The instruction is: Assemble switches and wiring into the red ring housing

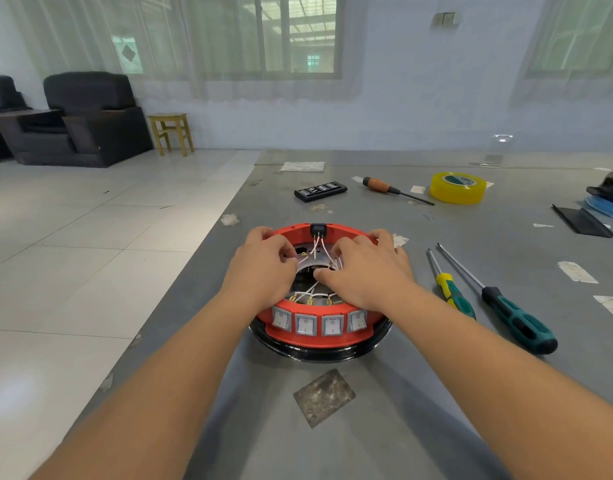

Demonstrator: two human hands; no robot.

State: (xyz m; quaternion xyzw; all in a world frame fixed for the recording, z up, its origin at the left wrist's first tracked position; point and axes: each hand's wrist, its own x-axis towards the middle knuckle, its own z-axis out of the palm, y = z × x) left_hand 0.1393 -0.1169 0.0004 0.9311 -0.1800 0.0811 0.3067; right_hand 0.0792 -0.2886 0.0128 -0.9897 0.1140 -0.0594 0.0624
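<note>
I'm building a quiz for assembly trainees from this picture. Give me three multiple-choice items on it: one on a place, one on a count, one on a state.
1. Where does the yellow tape roll lie?
A. Inside the red ring housing
B. On the table's far right
C. On the stool

2. How many grey rocker switches sit in the housing's near wall?
A. Two
B. Four
C. Six

3. What are the left hand and right hand doing?
A. Working on the white wires inside the ring
B. Holding screwdrivers
C. Resting flat on the table

Answers: 1 B, the roll lies beyond the screwdrivers; 2 B, four stand in a row; 3 A, curled fingers meet at the wires.
</note>
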